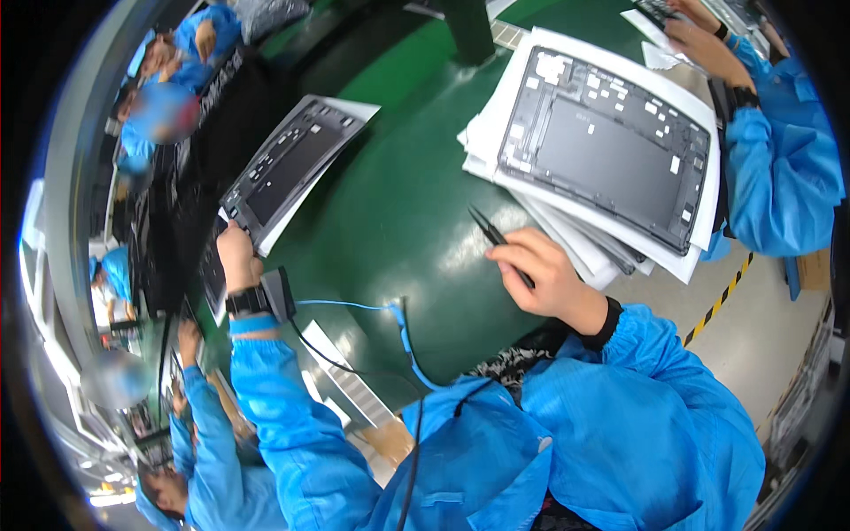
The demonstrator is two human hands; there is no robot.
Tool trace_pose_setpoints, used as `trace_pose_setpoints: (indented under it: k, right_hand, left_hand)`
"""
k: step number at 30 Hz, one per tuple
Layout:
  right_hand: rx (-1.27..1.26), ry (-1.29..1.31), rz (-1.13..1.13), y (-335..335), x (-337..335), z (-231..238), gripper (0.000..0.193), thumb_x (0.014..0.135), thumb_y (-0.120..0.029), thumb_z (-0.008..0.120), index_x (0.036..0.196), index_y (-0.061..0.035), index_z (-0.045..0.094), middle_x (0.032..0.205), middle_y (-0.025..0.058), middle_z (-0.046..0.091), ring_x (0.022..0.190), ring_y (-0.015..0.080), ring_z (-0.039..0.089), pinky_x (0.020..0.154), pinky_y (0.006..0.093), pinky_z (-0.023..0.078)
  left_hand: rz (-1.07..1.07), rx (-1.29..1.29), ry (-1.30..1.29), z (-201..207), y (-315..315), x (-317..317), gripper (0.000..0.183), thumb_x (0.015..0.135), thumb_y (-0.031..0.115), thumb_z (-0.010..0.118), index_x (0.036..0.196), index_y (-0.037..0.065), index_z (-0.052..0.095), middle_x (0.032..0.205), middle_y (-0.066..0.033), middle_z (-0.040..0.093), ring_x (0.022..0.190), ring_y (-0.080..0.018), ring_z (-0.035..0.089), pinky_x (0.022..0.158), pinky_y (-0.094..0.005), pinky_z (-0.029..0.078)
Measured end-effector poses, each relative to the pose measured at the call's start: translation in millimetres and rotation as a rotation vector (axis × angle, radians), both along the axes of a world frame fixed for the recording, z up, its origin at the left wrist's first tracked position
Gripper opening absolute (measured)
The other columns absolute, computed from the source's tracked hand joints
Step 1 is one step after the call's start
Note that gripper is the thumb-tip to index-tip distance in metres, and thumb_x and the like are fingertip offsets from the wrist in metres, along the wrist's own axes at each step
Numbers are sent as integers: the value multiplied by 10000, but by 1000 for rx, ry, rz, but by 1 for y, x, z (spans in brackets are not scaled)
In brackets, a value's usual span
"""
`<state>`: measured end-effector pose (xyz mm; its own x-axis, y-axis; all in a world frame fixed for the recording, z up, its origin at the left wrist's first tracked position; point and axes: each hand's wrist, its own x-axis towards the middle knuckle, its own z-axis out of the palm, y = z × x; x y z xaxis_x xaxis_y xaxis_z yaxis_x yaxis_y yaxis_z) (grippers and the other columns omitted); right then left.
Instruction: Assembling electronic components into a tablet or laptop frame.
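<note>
My left hand [237, 255] grips the near corner of a dark tablet back housing [288, 168], which tilts up over the left side of the table. Behind that housing lies a white sheet [292, 212], held along with it. In my right hand [544, 274] is a pair of black tweezers [487, 228], tips pointing up and left over the bare green surface. To the right, another tablet housing [580, 173], dotted with small white labels, rests on top of a stack of housings and white sheets [487, 146].
The green table [416, 203] spreads between the two housings. A blue wrist cord [403, 327] and a black cable run from my left wrist toward my body. Co-workers in blue sit at the left and upper right [784, 168]. A printed white strip [350, 376] lies at the near edge.
</note>
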<state>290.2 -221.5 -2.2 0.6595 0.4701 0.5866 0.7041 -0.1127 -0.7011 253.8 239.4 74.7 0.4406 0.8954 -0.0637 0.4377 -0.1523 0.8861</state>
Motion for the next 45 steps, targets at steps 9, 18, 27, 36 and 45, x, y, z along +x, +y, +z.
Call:
trace_pose_setpoints:
  k: [9, 18, 27, 36, 45]
  right_hand:
    - [275, 253, 421, -23, -16, 22, 290, 801, 55, 606, 1079, 47, 686, 936, 180, 689, 820, 272, 643, 748, 351, 519]
    - [259, 1020, 255, -5, -30, 0, 249, 999, -160, 586, 1091, 52, 678, 868, 139, 706, 700, 134, 657, 640, 250, 505]
    - [-4, 875, 483, 100, -105, 43, 78, 908, -28, 642, 959, 24, 670, 808, 39, 683, 723, 97, 662, 599, 221, 528]
    - [-255, 791, 590, 167, -127, 17, 97, 954, -59, 606, 944, 37, 617, 872, 79, 670, 812, 125, 666, 700, 272, 556]
    - [-4, 1014, 565, 170, -129, 3, 109, 906, -86, 645, 945, 15, 635, 755, 73, 683, 636, 73, 630, 559, 240, 492]
  left_hand:
    - [152, 106, 74, -84, -226, -182, 382, 1054, 260, 427, 1080, -84, 594, 876, -126, 625, 807, -222, 553, 763, -372, 458]
    - [-421, 648, 548, -18, -252, -246, 508, 943, 113, 593, 1408, -46, 461, 1459, -206, 456, 1385, -401, 381, 1106, -475, 344]
    - [-431, 600, 542, -75, -268, -273, 595, 901, 168, 606, 1457, 28, 447, 1527, -144, 412, 1353, -345, 418, 1108, -467, 308]
    - [-416, 649, 422, -90, -262, -276, 558, 911, 223, 594, 1419, 15, 495, 1478, -142, 477, 1309, -338, 446, 1060, -460, 315]
    - [-432, 642, 405, -89, -259, -277, 539, 895, 223, 607, 1389, 19, 533, 1462, -137, 493, 1308, -316, 450, 1032, -449, 326]
